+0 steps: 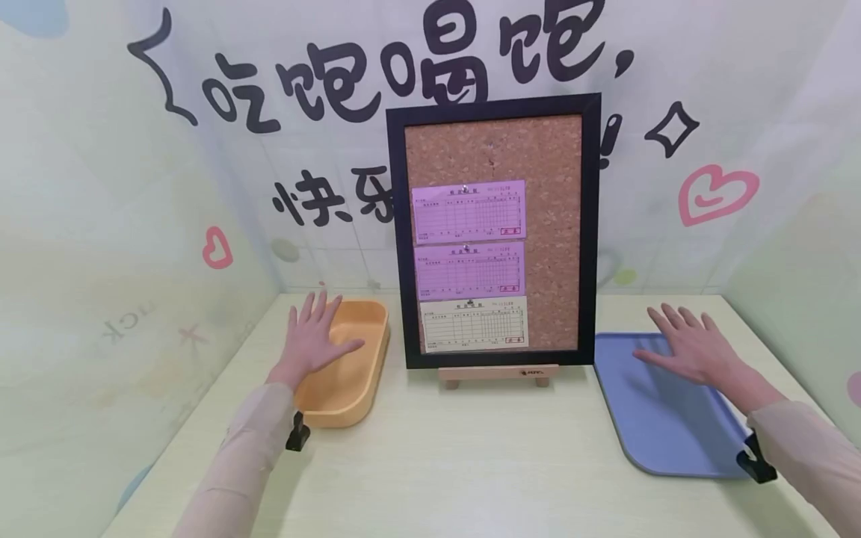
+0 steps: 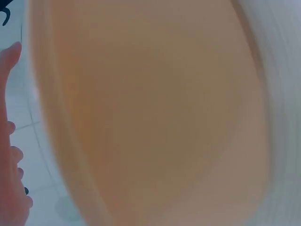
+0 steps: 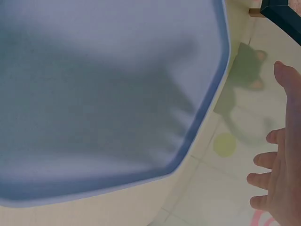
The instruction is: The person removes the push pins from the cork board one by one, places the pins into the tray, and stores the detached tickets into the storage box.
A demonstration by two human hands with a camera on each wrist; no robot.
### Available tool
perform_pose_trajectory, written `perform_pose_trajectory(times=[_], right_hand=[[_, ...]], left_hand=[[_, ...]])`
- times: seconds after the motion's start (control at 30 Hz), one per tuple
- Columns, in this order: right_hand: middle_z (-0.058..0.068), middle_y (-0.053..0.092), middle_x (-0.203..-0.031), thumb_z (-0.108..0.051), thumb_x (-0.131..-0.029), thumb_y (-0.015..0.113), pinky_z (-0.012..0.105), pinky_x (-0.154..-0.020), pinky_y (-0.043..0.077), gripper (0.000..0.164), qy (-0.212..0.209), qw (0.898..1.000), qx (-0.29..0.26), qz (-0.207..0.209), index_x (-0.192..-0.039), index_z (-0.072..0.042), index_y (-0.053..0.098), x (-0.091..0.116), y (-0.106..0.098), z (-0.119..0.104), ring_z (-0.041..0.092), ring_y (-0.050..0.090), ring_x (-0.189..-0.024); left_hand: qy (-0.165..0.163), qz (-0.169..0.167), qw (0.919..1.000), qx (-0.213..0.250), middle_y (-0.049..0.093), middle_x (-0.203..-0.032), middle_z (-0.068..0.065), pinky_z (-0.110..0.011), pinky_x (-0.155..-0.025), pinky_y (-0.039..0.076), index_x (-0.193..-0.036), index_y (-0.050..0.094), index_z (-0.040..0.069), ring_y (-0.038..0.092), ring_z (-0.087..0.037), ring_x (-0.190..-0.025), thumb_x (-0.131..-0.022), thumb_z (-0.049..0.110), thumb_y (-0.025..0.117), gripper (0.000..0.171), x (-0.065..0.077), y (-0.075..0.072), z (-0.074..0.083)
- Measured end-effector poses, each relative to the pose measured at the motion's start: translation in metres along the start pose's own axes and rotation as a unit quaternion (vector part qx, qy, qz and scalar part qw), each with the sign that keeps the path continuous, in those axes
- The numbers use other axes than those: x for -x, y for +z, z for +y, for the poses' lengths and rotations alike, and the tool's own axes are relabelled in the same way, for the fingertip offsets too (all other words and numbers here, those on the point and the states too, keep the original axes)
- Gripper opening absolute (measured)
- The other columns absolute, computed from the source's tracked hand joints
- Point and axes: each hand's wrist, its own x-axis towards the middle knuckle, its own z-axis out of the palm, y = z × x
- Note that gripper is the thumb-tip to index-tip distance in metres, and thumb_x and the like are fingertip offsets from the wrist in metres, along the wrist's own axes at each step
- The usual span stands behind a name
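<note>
A framed corkboard is propped upright on a small wooden easel, and by it every other place is fixed. To the left of the corkboard, just beside its frame, an orange rectangular tub is set on the pale wood-grain table. To its right, a shallow blue tray with rounded corners is laid flat, its far inner corner brought close to the frame's lower edge.

The left hand is held over the tub, left of the corkboard, released, with the fingers extended and the thumb spread toward the frame. The right hand is held above the tray, right of the corkboard, likewise released and splayed; its shadow is cast across the tray's surface, as is shown in the right wrist view. Both forearms are covered by light sleeves.

On the left part of the corkboard, three printed slips are fastened in a column: an upper purple slip, a middle purple slip and a cream slip lowest. Behind the corkboard, the wall hanging is printed with black Chinese characters, and a pink heart is seen to the right.
</note>
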Motion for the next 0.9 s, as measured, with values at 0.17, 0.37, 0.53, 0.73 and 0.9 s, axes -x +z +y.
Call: perform_pose_trajectory(times=[0.17, 0.37, 0.53, 0.73, 0.9], right_hand=[[0.036, 0.034, -0.131, -0.056, -0.080, 0.054, 0.065, -0.094, 0.021, 0.084, -0.013, 1.000, 0.001, 0.006, -0.132, 0.009, 0.036, -0.001, -0.002, -0.001, 0.053, 0.033, -0.117], [0.035, 0.038, -0.129, -0.052, -0.079, 0.058, 0.062, -0.093, 0.025, 0.082, -0.033, 0.999, 0.010, 0.023, -0.131, 0.008, 0.038, -0.002, -0.004, -0.001, 0.051, 0.036, -0.115], [0.033, 0.042, -0.126, -0.051, -0.078, 0.060, 0.062, -0.091, 0.027, 0.081, -0.047, 0.998, 0.017, 0.041, -0.129, 0.008, 0.041, -0.003, -0.007, -0.001, 0.049, 0.040, -0.112], [0.032, 0.045, -0.124, -0.049, -0.077, 0.062, 0.059, -0.090, 0.031, 0.078, -0.062, 0.996, 0.020, 0.052, -0.128, 0.006, 0.043, -0.004, -0.007, -0.001, 0.047, 0.043, -0.109], [0.030, 0.048, -0.122, -0.049, -0.076, 0.063, 0.058, -0.089, 0.033, 0.078, -0.075, 0.995, 0.023, 0.068, -0.127, 0.007, 0.045, -0.005, -0.006, -0.005, 0.045, 0.044, -0.109]], left_hand=[[0.010, 0.033, 0.9993, 0.016, 0.013, -0.148, -0.021, -0.057, -0.106, 0.002, -0.144, 0.022, 0.008, 0.006, -0.038, -0.136, -0.075, 0.062, 0.055, 0.093, -0.009, -0.005, 0.013], [0.025, 0.063, 0.9959, 0.060, 0.016, -0.149, -0.016, -0.054, -0.107, 0.005, -0.144, 0.023, 0.013, 0.008, -0.036, -0.136, -0.076, 0.058, 0.058, 0.089, -0.024, -0.015, 0.031], [0.020, 0.083, 0.9899, 0.113, 0.017, -0.149, -0.014, -0.054, -0.106, 0.012, -0.145, 0.021, 0.015, 0.014, -0.036, -0.135, -0.078, 0.057, 0.058, 0.088, -0.040, -0.022, 0.051], [-0.003, 0.104, 0.9779, 0.182, 0.018, -0.149, -0.012, -0.047, -0.108, 0.018, -0.146, 0.018, 0.015, 0.021, -0.032, -0.134, -0.079, 0.055, 0.058, 0.087, -0.060, -0.030, 0.076], [-0.019, 0.111, 0.9672, 0.228, 0.021, -0.149, -0.006, -0.046, -0.105, 0.025, -0.146, 0.015, 0.020, 0.027, -0.029, -0.132, -0.079, 0.058, 0.056, 0.088, -0.071, -0.035, 0.089]])
